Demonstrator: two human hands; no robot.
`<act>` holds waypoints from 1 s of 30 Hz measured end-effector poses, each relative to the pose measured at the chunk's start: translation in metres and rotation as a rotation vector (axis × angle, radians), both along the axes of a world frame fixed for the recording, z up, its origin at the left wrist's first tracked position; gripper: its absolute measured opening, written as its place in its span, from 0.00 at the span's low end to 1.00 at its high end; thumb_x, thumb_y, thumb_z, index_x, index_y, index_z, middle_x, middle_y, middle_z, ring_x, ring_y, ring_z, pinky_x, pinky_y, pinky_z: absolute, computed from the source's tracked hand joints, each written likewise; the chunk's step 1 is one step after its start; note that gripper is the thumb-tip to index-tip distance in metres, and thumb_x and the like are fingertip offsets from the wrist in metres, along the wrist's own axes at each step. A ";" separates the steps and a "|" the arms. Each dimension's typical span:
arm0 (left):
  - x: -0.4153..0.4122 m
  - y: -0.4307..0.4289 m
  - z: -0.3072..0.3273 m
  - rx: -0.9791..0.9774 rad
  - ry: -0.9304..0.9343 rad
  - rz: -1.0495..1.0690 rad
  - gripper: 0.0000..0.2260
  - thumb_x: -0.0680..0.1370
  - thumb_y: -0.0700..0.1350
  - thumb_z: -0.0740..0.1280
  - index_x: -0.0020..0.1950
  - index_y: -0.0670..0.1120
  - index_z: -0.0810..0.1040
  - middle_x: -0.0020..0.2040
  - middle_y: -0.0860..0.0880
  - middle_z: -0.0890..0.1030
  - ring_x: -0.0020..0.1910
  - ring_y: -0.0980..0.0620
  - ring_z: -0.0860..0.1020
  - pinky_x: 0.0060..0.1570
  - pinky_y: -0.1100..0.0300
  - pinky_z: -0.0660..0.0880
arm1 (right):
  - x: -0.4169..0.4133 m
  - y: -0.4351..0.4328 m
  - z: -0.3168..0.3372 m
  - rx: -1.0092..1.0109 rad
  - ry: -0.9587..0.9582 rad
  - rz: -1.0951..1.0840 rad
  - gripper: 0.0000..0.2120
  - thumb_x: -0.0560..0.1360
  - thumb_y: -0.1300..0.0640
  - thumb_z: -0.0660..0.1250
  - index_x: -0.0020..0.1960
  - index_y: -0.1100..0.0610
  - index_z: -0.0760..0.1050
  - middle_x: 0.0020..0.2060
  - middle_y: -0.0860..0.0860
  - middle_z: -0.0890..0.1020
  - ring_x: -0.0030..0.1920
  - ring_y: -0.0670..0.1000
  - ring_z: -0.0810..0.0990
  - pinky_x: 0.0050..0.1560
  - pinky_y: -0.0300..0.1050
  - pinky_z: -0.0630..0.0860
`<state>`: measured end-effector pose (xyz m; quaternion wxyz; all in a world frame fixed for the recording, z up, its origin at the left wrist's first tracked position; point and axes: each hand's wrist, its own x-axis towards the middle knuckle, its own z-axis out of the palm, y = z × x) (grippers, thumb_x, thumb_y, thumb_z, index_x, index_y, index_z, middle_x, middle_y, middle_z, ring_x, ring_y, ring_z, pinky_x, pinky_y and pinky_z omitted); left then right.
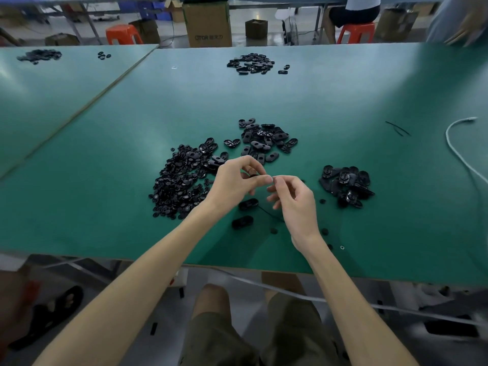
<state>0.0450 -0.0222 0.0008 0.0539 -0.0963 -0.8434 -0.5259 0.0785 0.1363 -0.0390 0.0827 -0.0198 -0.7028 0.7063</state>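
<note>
Handling of small black part (254, 176) above table (343, 101).
Grip of left hand (235, 180) pinches it (mostly hidden); grip of right hand (295, 204): cannot tell.

A tall cardboard box (207, 22) is standing on the floor beyond the far edge of the table (343, 88), and it is carrying the only print on view: one line of dark capital letters, low on its front face. The line is breaking into two short words, but the letters are blurring too much to be read with any certainty. The smaller cardboard boxes (256, 28) beside it are showing plain brown faces. The black plastic parts (264, 140) lying in heaps on the table are appearing too small and too dark for any marking on them to be made out.
</note>
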 end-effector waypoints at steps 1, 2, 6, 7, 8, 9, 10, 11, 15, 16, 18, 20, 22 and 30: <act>0.003 0.002 0.000 0.011 0.010 -0.033 0.08 0.73 0.46 0.80 0.44 0.48 0.82 0.40 0.51 0.82 0.29 0.51 0.80 0.34 0.60 0.78 | 0.000 0.000 0.001 0.015 -0.002 0.020 0.10 0.86 0.54 0.63 0.52 0.56 0.81 0.39 0.49 0.86 0.36 0.45 0.83 0.36 0.39 0.77; 0.005 0.004 -0.001 0.008 0.024 -0.054 0.07 0.73 0.44 0.80 0.44 0.48 0.83 0.42 0.50 0.83 0.32 0.49 0.81 0.37 0.58 0.80 | 0.001 0.000 0.001 0.028 -0.003 0.043 0.12 0.87 0.53 0.62 0.51 0.56 0.82 0.38 0.49 0.86 0.35 0.46 0.82 0.35 0.40 0.76; 0.009 0.004 0.002 -0.001 0.012 -0.098 0.07 0.73 0.41 0.79 0.49 0.48 0.84 0.47 0.49 0.85 0.40 0.46 0.84 0.41 0.56 0.81 | 0.002 0.001 0.000 0.019 0.013 0.066 0.14 0.86 0.53 0.62 0.48 0.56 0.83 0.35 0.52 0.86 0.33 0.47 0.81 0.32 0.40 0.75; 0.009 0.000 0.004 -0.014 0.005 -0.116 0.08 0.73 0.42 0.79 0.50 0.48 0.84 0.48 0.50 0.85 0.40 0.50 0.84 0.41 0.59 0.80 | 0.002 0.002 0.000 0.001 0.012 0.057 0.12 0.86 0.54 0.63 0.49 0.56 0.83 0.37 0.52 0.86 0.34 0.47 0.81 0.33 0.40 0.75; 0.008 -0.004 0.007 -0.048 0.009 -0.126 0.09 0.73 0.43 0.79 0.51 0.50 0.85 0.50 0.52 0.85 0.42 0.54 0.84 0.43 0.63 0.79 | 0.001 0.003 -0.001 -0.020 0.009 0.051 0.09 0.85 0.55 0.65 0.51 0.56 0.83 0.38 0.51 0.86 0.34 0.48 0.82 0.33 0.40 0.76; 0.008 -0.009 0.010 -0.088 0.018 -0.126 0.09 0.74 0.44 0.79 0.52 0.52 0.85 0.51 0.53 0.85 0.43 0.56 0.84 0.44 0.65 0.79 | 0.001 0.003 -0.001 -0.041 0.005 0.048 0.07 0.84 0.57 0.67 0.52 0.56 0.82 0.39 0.50 0.87 0.35 0.48 0.83 0.34 0.40 0.76; 0.006 -0.015 0.013 -0.120 0.031 -0.106 0.09 0.75 0.45 0.78 0.52 0.53 0.84 0.51 0.54 0.85 0.43 0.57 0.84 0.44 0.67 0.78 | 0.001 0.004 -0.002 -0.061 0.003 0.050 0.04 0.83 0.59 0.68 0.53 0.56 0.82 0.41 0.49 0.87 0.36 0.48 0.83 0.34 0.40 0.77; 0.005 -0.022 0.016 -0.143 0.043 -0.065 0.07 0.76 0.44 0.77 0.53 0.52 0.84 0.50 0.54 0.85 0.42 0.57 0.84 0.41 0.68 0.77 | 0.001 0.004 -0.002 -0.075 0.005 0.053 0.04 0.82 0.61 0.69 0.54 0.57 0.82 0.41 0.49 0.87 0.37 0.48 0.84 0.35 0.40 0.77; -0.004 -0.056 0.020 -0.379 0.033 0.145 0.04 0.80 0.40 0.72 0.51 0.49 0.84 0.45 0.55 0.83 0.40 0.59 0.80 0.40 0.71 0.73 | 0.001 0.004 -0.001 -0.083 0.007 0.057 0.05 0.81 0.64 0.70 0.54 0.57 0.82 0.40 0.47 0.86 0.39 0.48 0.84 0.37 0.39 0.78; -0.005 -0.063 0.019 -0.462 0.009 0.154 0.04 0.80 0.40 0.72 0.51 0.48 0.83 0.45 0.56 0.81 0.41 0.61 0.78 0.41 0.71 0.71 | 0.001 0.004 -0.001 -0.080 0.005 0.055 0.05 0.81 0.64 0.70 0.54 0.56 0.82 0.40 0.46 0.86 0.39 0.48 0.84 0.37 0.39 0.78; -0.006 -0.073 0.015 -0.577 -0.045 0.130 0.03 0.78 0.42 0.74 0.51 0.48 0.83 0.44 0.58 0.78 0.42 0.64 0.75 0.41 0.70 0.68 | 0.000 0.003 -0.001 -0.073 0.001 0.052 0.05 0.81 0.64 0.70 0.54 0.56 0.82 0.40 0.47 0.86 0.39 0.47 0.84 0.37 0.39 0.78; -0.006 -0.076 0.009 -0.630 -0.081 0.096 0.05 0.76 0.44 0.77 0.50 0.48 0.83 0.43 0.56 0.76 0.42 0.63 0.73 0.43 0.63 0.70 | 0.000 0.003 -0.001 -0.068 0.000 0.054 0.05 0.81 0.64 0.70 0.54 0.56 0.82 0.41 0.47 0.86 0.39 0.47 0.84 0.38 0.39 0.78; -0.005 -0.075 0.002 -0.629 -0.094 0.088 0.06 0.75 0.45 0.78 0.48 0.48 0.83 0.43 0.53 0.77 0.43 0.61 0.73 0.47 0.57 0.72 | 0.001 0.003 0.000 -0.066 0.001 0.056 0.05 0.81 0.64 0.70 0.54 0.56 0.82 0.41 0.46 0.86 0.39 0.47 0.84 0.38 0.39 0.78; -0.008 -0.070 -0.002 -0.697 -0.073 0.066 0.03 0.79 0.45 0.74 0.48 0.47 0.83 0.42 0.57 0.74 0.42 0.61 0.72 0.46 0.60 0.68 | 0.002 0.003 0.000 -0.062 -0.005 0.048 0.05 0.80 0.64 0.70 0.54 0.57 0.82 0.41 0.47 0.86 0.39 0.46 0.84 0.38 0.39 0.78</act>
